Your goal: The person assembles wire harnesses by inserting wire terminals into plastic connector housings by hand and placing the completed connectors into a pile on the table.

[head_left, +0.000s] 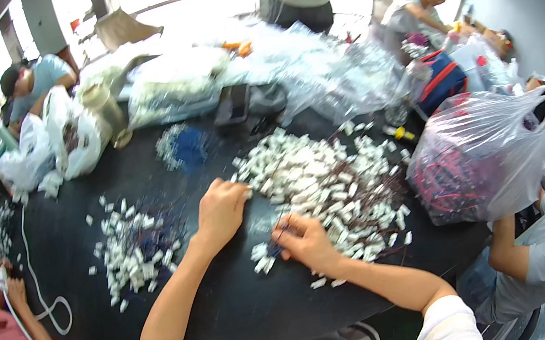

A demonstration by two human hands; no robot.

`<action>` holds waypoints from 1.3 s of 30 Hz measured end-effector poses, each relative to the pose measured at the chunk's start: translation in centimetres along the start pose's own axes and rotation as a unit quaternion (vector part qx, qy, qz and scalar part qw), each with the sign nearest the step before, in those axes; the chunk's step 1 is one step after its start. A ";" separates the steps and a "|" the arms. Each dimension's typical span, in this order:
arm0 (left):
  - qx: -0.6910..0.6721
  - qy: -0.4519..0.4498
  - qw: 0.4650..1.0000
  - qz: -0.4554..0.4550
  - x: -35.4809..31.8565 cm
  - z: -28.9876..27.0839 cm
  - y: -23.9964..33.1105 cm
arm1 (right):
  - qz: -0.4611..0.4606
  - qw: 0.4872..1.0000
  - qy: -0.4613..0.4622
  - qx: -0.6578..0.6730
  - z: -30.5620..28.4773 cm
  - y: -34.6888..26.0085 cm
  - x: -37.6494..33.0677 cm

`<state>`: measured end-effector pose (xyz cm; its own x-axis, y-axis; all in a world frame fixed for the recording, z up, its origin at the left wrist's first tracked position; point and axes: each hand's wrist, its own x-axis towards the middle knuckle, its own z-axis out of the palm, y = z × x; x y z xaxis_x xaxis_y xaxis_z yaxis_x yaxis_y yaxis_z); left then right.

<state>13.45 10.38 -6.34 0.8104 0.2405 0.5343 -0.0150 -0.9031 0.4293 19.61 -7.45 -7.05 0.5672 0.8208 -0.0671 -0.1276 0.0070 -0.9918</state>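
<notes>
On the black table lies a large heap of small white plastic connectors (302,172) with thin dark wires. My left hand (222,211) is at the heap's left edge, its fingers curled together against the connectors; whatever lies between the fingertips is hidden. Lower and to the right, my right hand (308,242) is closed on a small bunch of dark-wired connectors (263,258), whose white ends stick out to the left of the fingers. A second, smaller pile of wired connectors (130,248) is spread to the left of my left forearm.
A clear plastic bag (480,160) of wired parts stands at the right. Blue and silvery small parts (182,147), a black case (251,104) and plastic sheeting (337,80) lie farther back. A white cable (39,281) runs at left. Several other people sit or stand around the table.
</notes>
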 end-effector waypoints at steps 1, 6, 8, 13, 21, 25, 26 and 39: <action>0.056 -0.020 0.998 0.026 0.5 -0.1 0.2 | -0.004 1.000 0.010 0.019 0.1 0.2 0.1; 0.090 -0.032 0.994 0.057 -1.0 0.6 -0.5 | -0.005 0.999 -0.045 -0.022 0.0 0.8 -0.2; 0.049 -0.016 0.998 0.035 -1.2 0.3 0.9 | 0.001 0.999 -0.034 -0.007 -0.3 1.2 -0.5; -0.023 -0.040 0.991 -0.123 -3.9 -1.3 3.4 | 0.039 0.998 -0.038 0.034 -0.7 2.1 -0.5; -0.420 -0.047 0.854 -0.303 -6.8 -1.0 3.5 | 0.042 0.997 -0.030 -0.058 -1.1 1.1 -0.2; -0.452 -0.048 0.830 -0.324 -7.7 -0.5 2.9 | 0.041 0.996 -0.058 -0.049 -0.8 0.9 0.1; -0.451 -0.037 0.837 -0.308 -7.9 -0.5 2.6 | 0.030 0.997 -0.063 -0.039 -0.6 0.8 0.2; -0.309 -0.044 0.916 -0.251 -8.0 -1.1 4.2 | 0.019 0.998 -0.024 -0.058 -0.4 0.3 -1.0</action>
<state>6.31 5.07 -8.03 0.8498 0.5161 0.1068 0.0660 -0.3053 0.9500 19.35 -8.46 -7.30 0.5246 0.8452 -0.1024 -0.0514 -0.0887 -0.9947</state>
